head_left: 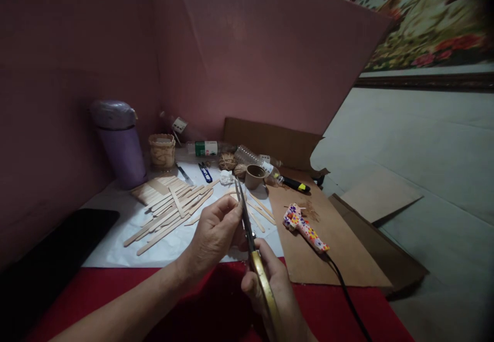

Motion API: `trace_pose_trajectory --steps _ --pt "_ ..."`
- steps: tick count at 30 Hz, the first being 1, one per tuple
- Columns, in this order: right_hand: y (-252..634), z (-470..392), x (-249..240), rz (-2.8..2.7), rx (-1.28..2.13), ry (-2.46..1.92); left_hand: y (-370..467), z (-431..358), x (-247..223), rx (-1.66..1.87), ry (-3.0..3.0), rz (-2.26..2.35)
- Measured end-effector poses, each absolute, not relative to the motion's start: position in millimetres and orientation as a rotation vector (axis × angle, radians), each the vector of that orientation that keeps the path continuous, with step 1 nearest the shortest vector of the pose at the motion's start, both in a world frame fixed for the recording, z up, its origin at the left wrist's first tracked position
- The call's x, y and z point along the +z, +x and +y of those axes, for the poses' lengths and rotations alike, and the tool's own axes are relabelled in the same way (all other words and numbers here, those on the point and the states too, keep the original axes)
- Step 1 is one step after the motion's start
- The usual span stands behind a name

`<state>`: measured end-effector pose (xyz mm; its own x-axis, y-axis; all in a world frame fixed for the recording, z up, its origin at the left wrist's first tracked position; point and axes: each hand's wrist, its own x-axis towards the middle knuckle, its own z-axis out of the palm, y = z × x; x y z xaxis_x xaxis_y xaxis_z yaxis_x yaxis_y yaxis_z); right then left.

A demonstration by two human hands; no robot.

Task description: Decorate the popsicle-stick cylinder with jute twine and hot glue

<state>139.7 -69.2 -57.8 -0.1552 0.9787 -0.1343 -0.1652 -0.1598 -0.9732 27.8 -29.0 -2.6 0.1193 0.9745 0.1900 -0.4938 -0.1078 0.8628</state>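
My right hand [272, 277] grips a pair of scissors [262, 280] with gold-coloured handles, the dark blades pointing up and away from me. Close against the blades, my left hand [216, 223] is closed in a pinch; what lies between its fingertips is hidden. Beyond my left hand, many flat wooden craft sticks [170, 216] lie in a loose pile on white paper [104, 244]. A few more sticks [262, 210] are scattered just past the scissors. Behind the blade tips sit a crumpled white scrap [226, 177] and a small brown cup [255, 177].
On the right, a flower-patterned glue gun [304, 228] with a black cord rests on cardboard [347, 259], near a black-and-yellow cutter [296, 184]. Farther back are plastic bottles [250, 157], twine balls [227, 161], blue snips [205, 172], a stick-covered pot [162, 151] and a purple tumbler [121, 149].
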Motion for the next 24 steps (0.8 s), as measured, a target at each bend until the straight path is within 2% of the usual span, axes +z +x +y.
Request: trace_pose_trajectory --steps 6,17,24 --pt "144.4 -79.2 -46.4 -1.159 1.489 -1.013 24.5 -30.8 3.6 1.333 1.091 0.616" --pt "154.0 -83.2 -43.8 -1.339 1.243 -0.953 29.4 -33.2 9.8 1.191 1.052 0.587" --pt "149.3 -79.4 -48.7 -1.185 1.360 -0.948 33.0 -30.2 1.8 1.215 1.064 0.587"
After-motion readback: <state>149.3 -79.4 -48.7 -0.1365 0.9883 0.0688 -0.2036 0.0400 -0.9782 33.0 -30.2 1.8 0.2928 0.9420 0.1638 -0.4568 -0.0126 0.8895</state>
